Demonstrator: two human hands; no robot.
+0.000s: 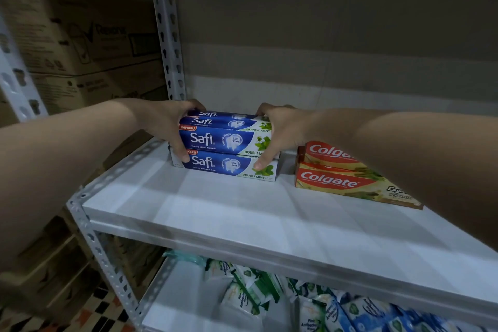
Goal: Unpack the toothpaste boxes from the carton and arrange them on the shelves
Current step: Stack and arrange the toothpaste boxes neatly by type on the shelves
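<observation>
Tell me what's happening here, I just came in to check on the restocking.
A person is stacking blue Safi toothpaste boxes at the back left of a white shelf. The left hand and the right hand grip the stack from either end, thumbs reaching down onto the bottom box. Red Colgate boxes sit stacked to the right, apart from the Safi stack. Packets of wipes lie on the shelf below.

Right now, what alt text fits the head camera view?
Both hands, left and right, grip a stack of blue toothpaste boxes on a white shelf; red toothpaste boxes lie to their right.
</observation>
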